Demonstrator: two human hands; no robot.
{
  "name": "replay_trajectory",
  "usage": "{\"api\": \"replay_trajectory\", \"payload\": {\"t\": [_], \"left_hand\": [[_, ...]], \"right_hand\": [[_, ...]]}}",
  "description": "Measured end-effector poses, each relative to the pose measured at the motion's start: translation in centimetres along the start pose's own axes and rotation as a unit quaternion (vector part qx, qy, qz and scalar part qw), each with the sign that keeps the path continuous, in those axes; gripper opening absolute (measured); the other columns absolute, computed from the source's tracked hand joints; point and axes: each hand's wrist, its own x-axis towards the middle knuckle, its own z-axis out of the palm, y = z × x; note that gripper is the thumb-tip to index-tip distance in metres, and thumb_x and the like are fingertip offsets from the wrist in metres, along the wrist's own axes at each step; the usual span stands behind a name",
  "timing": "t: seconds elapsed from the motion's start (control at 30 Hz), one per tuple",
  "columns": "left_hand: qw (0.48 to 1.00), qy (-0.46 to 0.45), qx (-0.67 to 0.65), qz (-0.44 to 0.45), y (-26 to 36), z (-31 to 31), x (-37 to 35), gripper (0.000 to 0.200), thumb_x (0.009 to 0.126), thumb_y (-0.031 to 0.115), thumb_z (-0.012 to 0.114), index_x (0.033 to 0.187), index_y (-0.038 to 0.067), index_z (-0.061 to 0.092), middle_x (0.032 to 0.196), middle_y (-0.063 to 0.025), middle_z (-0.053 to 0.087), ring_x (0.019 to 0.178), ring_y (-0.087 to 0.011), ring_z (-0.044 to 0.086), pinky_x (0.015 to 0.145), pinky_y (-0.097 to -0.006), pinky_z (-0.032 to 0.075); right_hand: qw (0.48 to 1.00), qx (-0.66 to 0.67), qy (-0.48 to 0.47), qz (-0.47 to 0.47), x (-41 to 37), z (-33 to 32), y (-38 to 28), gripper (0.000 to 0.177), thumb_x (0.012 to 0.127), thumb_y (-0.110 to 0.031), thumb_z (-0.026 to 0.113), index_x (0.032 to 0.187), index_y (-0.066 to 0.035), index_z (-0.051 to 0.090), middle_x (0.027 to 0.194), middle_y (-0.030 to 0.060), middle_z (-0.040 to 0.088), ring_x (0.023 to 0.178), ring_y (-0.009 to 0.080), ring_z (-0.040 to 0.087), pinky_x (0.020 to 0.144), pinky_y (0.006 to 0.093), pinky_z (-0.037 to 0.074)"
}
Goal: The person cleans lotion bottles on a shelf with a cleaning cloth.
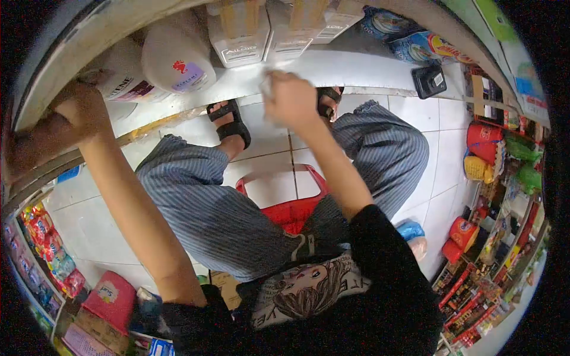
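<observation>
My left hand (83,111) is curled at the far left end of the white shelf, beside the Pantene-type bottle (127,83). A blurred dark brown shape (41,145) lies against this hand; what the fingers grip is unclear. Over the shelf's front edge, my right hand (291,98) is closed on a pale, crumpled cloth-like thing (266,89), smeared by motion. Just behind that hand stand white cartons (240,44) marked "All Over". A large whitish bottle (178,62) with a red logo and purple label stands between the hands.
Blue packs (415,47) and a black box-like item (429,81) sit on the right part of the white shelf (356,68). A red plastic stool (291,213) is beneath me on the tiled floor. Shelves of packaged goods (475,285) line both sides.
</observation>
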Motion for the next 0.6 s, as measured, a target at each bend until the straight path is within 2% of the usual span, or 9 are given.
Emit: {"api": "replay_trajectory", "payload": {"t": [0.07,0.1,0.23,0.3,0.33,0.4,0.43,0.53,0.6], "left_hand": [[1.0,0.001,-0.002,-0.017,0.1,-0.6,-0.4,0.038,0.057,0.014,0.06,0.087,0.002,0.039,0.085,-0.0066,0.037,0.078,-0.0172,0.039,0.074,-0.0275,0.031],[1.0,0.002,-0.003,-0.024,-0.2,-1.3,-0.6,0.038,0.057,0.014,0.06,0.087,0.002,0.04,0.085,-0.0066,0.037,0.079,-0.0173,0.039,0.074,-0.0276,0.031],[0.998,0.007,-0.007,-0.055,-0.2,-1.9,-1.6,0.037,0.059,0.015,0.058,0.088,0.002,0.04,0.086,-0.0068,0.038,0.079,-0.0175,0.04,0.073,-0.028,0.032],[0.997,0.006,-0.001,-0.076,-3.1,-2.7,-3.6,0.036,0.06,0.016,0.057,0.089,0.003,0.04,0.087,-0.007,0.038,0.079,-0.0177,0.04,0.073,-0.0283,0.032],[0.996,0.003,0.006,-0.086,-1.7,-2.3,-4.1,0.036,0.06,0.016,0.056,0.089,0.003,0.04,0.087,-0.007,0.038,0.08,-0.0178,0.04,0.073,-0.0284,0.032],[0.995,0.0,0.013,-0.102,-0.8,-2.2,-4.8,0.035,0.061,0.017,0.056,0.089,0.003,0.04,0.087,-0.0071,0.039,0.08,-0.0179,0.04,0.073,-0.0286,0.033],[0.994,0.0,0.012,-0.109,-1.0,-2.3,-5.1,0.035,0.061,0.017,0.055,0.09,0.003,0.04,0.088,-0.0072,0.039,0.08,-0.018,0.04,0.073,-0.0287,0.033],[0.991,0.0,-0.003,-0.131,-1.6,-2.6,-6.1,0.034,0.062,0.018,0.054,0.09,0.003,0.04,0.088,-0.0074,0.039,0.08,-0.0182,0.041,0.073,-0.029,0.033],[0.989,-0.003,-0.01,-0.148,0.4,-1.6,-6.1,0.034,0.063,0.019,0.053,0.091,0.003,0.04,0.089,-0.0075,0.04,0.081,-0.0183,0.041,0.073,-0.0293,0.034]], "right_hand": [[0.994,0.038,0.033,-0.092,-0.3,0.7,-0.9,0.028,0.06,-0.018,0.048,0.083,-0.003,0.053,0.074,0.0115,0.054,0.065,0.0252,0.053,0.058,0.0354,0.043],[0.99,0.059,0.073,-0.105,-0.5,0.5,-0.4,0.026,0.06,-0.018,0.048,0.079,-0.002,0.054,0.072,0.0099,0.053,0.064,0.0241,0.053,0.056,0.0347,0.043],[0.997,0.012,-0.004,-0.07,-1.4,-2.7,2.4,0.026,0.06,-0.018,0.049,0.08,-0.001,0.054,0.073,0.0096,0.053,0.066,0.0252,0.052,0.056,0.0351,0.043],[0.997,-0.068,-0.023,0.003,-2.0,-3.7,4.0,0.027,0.062,-0.019,0.05,0.081,-0.002,0.053,0.073,0.0091,0.053,0.068,0.0262,0.051,0.057,0.035,0.042],[0.997,-0.07,-0.031,-0.008,-1.9,-3.6,4.5,0.027,0.062,-0.019,0.05,0.081,-0.002,0.053,0.073,0.0091,0.053,0.068,0.0262,0.051,0.057,0.035,0.042],[0.999,-0.03,0.016,-0.016,-1.6,-2.7,5.1,0.03,0.062,-0.021,0.05,0.085,-0.002,0.054,0.075,0.0088,0.053,0.067,0.0271,0.05,0.059,0.035,0.041],[0.996,-0.026,0.049,-0.066,-1.3,-2.2,4.9,0.032,0.063,-0.021,0.051,0.089,-0.002,0.054,0.075,0.009,0.052,0.067,0.0265,0.049,0.059,0.0347,0.04],[0.991,0.001,0.068,-0.115,0.0,-1.2,3.9,0.033,0.063,-0.02,0.052,0.091,-0.002,0.054,0.076,0.0086,0.052,0.067,0.0261,0.048,0.058,0.0339,0.04],[0.992,0.003,0.062,-0.11,0.2,-1.0,3.6,0.033,0.063,-0.019,0.053,0.092,-0.003,0.054,0.076,0.0089,0.052,0.067,0.0255,0.049,0.058,0.0328,0.04]]}}
